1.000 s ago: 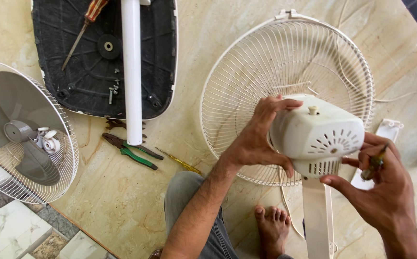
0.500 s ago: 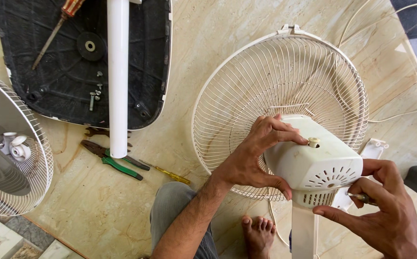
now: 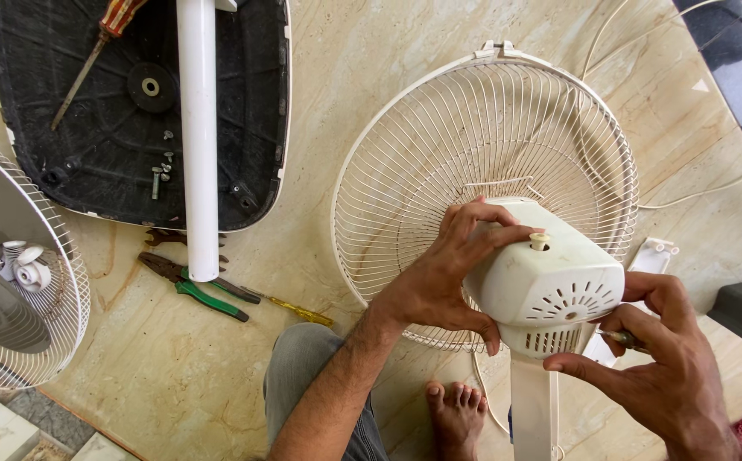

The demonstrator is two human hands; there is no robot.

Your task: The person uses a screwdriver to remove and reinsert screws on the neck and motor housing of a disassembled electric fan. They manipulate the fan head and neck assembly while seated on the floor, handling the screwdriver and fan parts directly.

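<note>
My left hand (image 3: 448,269) grips the left side of a white fan motor housing (image 3: 546,277), which has vent slots and a small knob on top. My right hand (image 3: 657,358) sits at the housing's lower right and holds a thin tool whose metal tip shows between the fingers. The housing sits on a white stem (image 3: 533,410) and is attached to a round white wire grille (image 3: 490,145) behind it.
A black fan base (image 3: 72,154) lies upside down at upper left with a white pole (image 3: 198,137), screws and a screwdriver (image 3: 89,51) on it. Green-handled pliers (image 3: 192,286) lie on the marble floor. Another grille with fan blades (image 3: 4,273) lies at left. My foot (image 3: 456,414) is below.
The view has shifted, so the floor items sit further left. My right hand has moved up against the housing's lower right; my left hand keeps its grip.
</note>
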